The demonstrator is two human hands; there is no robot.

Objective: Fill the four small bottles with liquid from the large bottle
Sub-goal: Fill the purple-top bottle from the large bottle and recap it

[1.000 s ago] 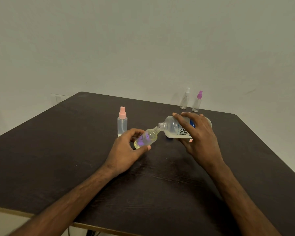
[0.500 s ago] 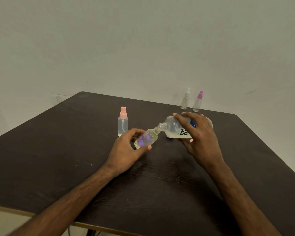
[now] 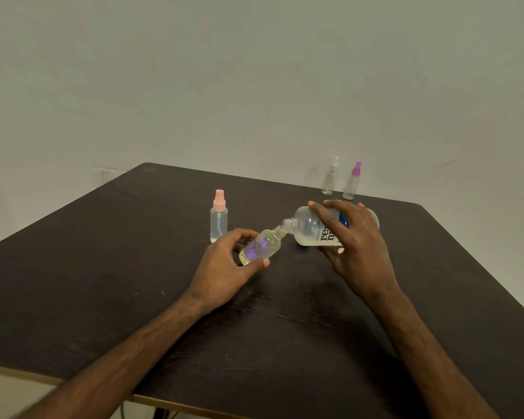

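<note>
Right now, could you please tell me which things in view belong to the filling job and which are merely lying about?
Belonging to the job:
large bottle
small tilted bottle
pink-capped bottle
white-capped bottle
magenta-capped bottle
left hand
right hand

Merely there:
dark table
pale wall

The large bottle [image 3: 307, 229], clear with a white label, is lying almost level in the right hand [image 3: 357, 246], its open neck meeting the mouth of a small uncapped bottle [image 3: 262, 247]. That one is tilting in the left hand [image 3: 224, 267], showing yellowish liquid. A pink-capped bottle [image 3: 218, 220] is standing upright near it. A white-capped bottle [image 3: 329, 179] and a magenta-capped bottle [image 3: 352, 184] are standing together at the counter's [image 3: 103, 267] far edge.
</note>
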